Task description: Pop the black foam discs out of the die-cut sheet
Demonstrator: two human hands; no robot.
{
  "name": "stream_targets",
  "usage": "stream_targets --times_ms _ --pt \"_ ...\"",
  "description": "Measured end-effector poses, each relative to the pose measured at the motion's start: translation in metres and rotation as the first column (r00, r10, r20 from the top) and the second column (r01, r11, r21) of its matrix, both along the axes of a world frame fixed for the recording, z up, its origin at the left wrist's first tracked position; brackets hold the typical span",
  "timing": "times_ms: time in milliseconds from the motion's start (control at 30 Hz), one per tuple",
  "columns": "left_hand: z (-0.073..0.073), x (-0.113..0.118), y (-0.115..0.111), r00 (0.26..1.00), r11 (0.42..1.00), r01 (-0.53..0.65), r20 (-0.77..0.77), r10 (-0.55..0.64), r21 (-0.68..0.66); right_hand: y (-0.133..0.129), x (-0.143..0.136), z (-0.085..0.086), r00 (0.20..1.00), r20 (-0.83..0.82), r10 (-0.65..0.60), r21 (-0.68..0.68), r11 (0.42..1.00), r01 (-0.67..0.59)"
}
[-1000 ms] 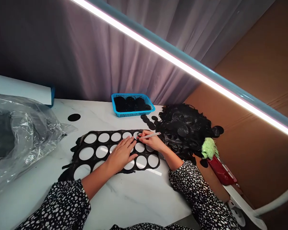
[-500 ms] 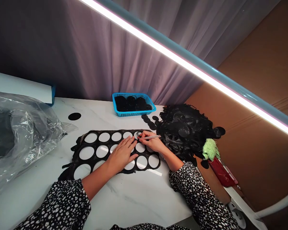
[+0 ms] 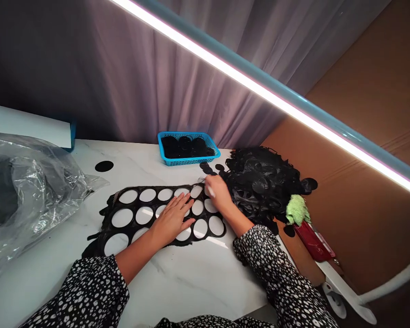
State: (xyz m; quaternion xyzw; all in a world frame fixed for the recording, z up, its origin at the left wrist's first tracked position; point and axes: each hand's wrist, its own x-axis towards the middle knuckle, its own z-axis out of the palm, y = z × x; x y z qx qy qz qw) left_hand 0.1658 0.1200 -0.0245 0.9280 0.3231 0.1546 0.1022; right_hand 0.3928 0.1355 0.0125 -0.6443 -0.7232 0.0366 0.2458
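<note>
A black flexible sheet [image 3: 135, 206] with rows of round holes lies on the white marbled table, which shows through the holes. My left hand [image 3: 171, 220] rests flat on its middle, fingers spread, covering some holes. At the sheet's far right corner is my right hand [image 3: 219, 195], its fingers closed around a slim white pen-like tool [image 3: 211, 191]. The sheet's edge at that corner looks drawn up towards the fingertips; whether they pinch it I cannot tell. Just right of this hand is a big heap of black cut scraps [image 3: 259, 182].
A blue basket [image 3: 189, 161] of black discs stands at the back. One black disc [image 3: 104, 166] lies at the left, near a clear plastic bag [image 3: 51, 177]. On the right are a green cloth [image 3: 297, 209] and a dark red case [image 3: 312, 241]. A lamp tube [image 3: 259, 91] slants overhead.
My right hand has moved slightly up and to the right, turning the white tool to a steeper angle. The sheet's far right corner has shifted with it. My left hand stays put.
</note>
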Motion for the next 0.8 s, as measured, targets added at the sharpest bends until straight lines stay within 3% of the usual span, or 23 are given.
stream_targets --times_ms 67,100,167,300,367,433,500,667,733,800 --pt "0.002 0.0 0.001 1.0 1.0 0.001 -0.006 -0.001 -0.007 0.013 0.02 0.007 0.962 -0.081 -0.26 0.08 0.96 0.266" --pt "0.004 -0.001 0.001 1.0 1.0 0.005 -0.006 -0.005 -0.014 0.017 0.03 0.01 0.933 -0.161 -0.322 0.089 0.937 0.338" --pt "0.009 -0.002 0.001 1.0 1.0 0.016 0.015 -0.016 -0.016 0.018 0.041 0.011 0.873 -0.368 -0.321 0.031 0.934 0.356" --pt "0.019 -0.01 -0.006 0.99 0.996 0.086 0.11 -0.087 0.012 -0.005 0.029 0.004 0.617 -0.766 -0.182 -0.175 0.982 0.071" --pt "0.02 -0.016 -0.014 0.982 0.989 0.147 0.117 -0.146 0.001 -0.024 0.014 0.001 0.492 -0.856 -0.16 -0.245 0.963 -0.111" --pt "0.018 -0.02 -0.022 0.979 0.983 0.183 0.09 -0.182 -0.012 -0.042 0.0 0.0 0.434 -0.887 -0.159 -0.288 0.924 -0.251" --pt "0.014 -0.023 -0.028 0.98 0.982 0.188 0.066 -0.187 -0.013 -0.056 -0.01 0.001 0.46 -0.878 -0.134 -0.305 0.897 -0.321" --pt "0.009 -0.022 -0.034 0.984 0.986 0.166 0.071 -0.164 -0.025 -0.068 -0.017 0.003 0.713 -0.7 0.035 -0.234 0.933 -0.275" --pt "0.009 -0.021 -0.035 0.986 0.988 0.154 0.064 -0.152 -0.031 -0.064 -0.014 0.004 0.696 -0.718 -0.021 -0.187 0.969 -0.164" --pt "0.008 -0.02 -0.036 0.989 0.99 0.138 0.06 -0.136 -0.028 -0.057 -0.008 0.006 0.58 -0.806 -0.118 -0.157 0.987 -0.017"
